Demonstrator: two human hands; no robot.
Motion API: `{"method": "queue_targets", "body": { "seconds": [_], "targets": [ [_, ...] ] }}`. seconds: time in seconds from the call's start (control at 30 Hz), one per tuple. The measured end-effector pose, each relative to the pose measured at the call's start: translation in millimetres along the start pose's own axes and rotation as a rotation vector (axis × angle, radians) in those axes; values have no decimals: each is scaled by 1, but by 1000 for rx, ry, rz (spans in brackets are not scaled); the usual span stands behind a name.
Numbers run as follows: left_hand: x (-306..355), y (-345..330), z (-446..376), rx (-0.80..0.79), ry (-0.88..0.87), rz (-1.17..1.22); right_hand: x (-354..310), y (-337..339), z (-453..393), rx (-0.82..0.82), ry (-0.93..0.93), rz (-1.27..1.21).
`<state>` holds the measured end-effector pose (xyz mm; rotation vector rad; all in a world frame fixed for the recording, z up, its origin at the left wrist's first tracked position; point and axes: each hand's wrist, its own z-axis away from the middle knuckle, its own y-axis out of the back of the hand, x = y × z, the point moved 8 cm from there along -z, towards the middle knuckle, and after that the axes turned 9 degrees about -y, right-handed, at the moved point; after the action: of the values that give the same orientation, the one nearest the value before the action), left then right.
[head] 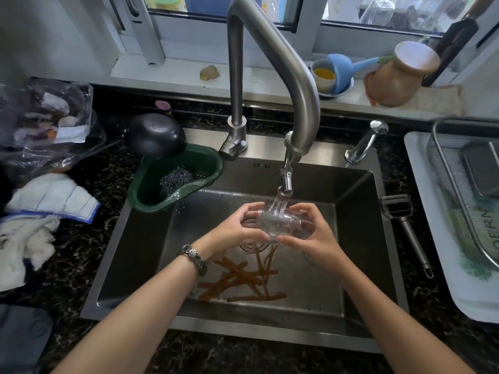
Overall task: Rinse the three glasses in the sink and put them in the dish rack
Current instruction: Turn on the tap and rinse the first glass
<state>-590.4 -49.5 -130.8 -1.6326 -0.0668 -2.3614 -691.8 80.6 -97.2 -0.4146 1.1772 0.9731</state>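
While water runs from the faucet (pixel 272 63), your left hand (pixel 237 228) and right hand (pixel 316 233) both curl around one clear glass (pixel 278 222), held on its side under the stream, over the drain of the steel sink (pixel 359 238). Your left fingers wrap one end and your right fingers cup the other; a metal watch (pixel 193 259) sits on your left wrist. Orange-brown peel strips (pixel 237 279) lie on the sink floor below. At the back left corner a green strainer basket (pixel 175 182) holds steel wool. On the dark countertop (pixel 81 260), white cloths (pixel 40 211) lie left, a peeler (pixel 405 228) lies right, beside the wire dish rack (pixel 464 190) on its tray.
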Motion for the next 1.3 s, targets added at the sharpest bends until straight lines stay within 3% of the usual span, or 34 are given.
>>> {"method": "queue_targets", "body": {
  "seconds": [0.23, 0.53, 0.73, 0.97, 1.13, 1.3],
  "targets": [
    [-17, 1, 1, 44, 169, 194, -4, -4, 1, -43, 42, 19],
    [-13, 5, 5, 145, 5, 125, 10, -5, -5, -47, -106, -5],
    [-12, 7, 7, 153, -71, 0, 35, -6, -4, -100, -319, -188],
    [-9, 1, 12, 138, -74, 42, 34, -11, 0, -116, -346, -387],
    [-5, -5, 18, 37, -79, -49, 29, -3, 20, -12, -320, -301],
    [-6, 3, 26, -17, -38, -301, 25, 19, 42, 123, -268, -7]
  ]
}}
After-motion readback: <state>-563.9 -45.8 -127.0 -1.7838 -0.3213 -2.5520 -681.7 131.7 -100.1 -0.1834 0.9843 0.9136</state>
